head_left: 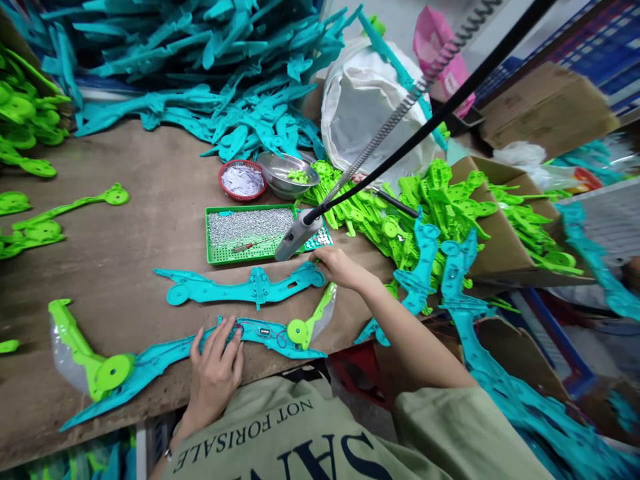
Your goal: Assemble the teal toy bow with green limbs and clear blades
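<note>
My left hand (pixel 217 360) lies with fingers stretched over the middle of a long blue plastic half shell (pixel 165 353). Thin wires and a small metal part (pixel 264 331) show inside it. At its left end sits a lime-green arm (pixel 103 370) with a clear plastic wing; a smaller green arm (pixel 299 331) is at the right end. My right hand (pixel 343 268) is closed in a pinch at the right end of a second blue half shell (pixel 235 291), just beyond the first. The exact fingertip contact is partly hidden.
A power screwdriver (pixel 295 237) hangs from a coiled spring over a green tray (pixel 207 240) of screws. Behind are a red basket (pixel 243 195) and a metal bowl (pixel 287 190). Blue parts (pixel 200 40) pile at the back, green parts (pixel 425 200) at right.
</note>
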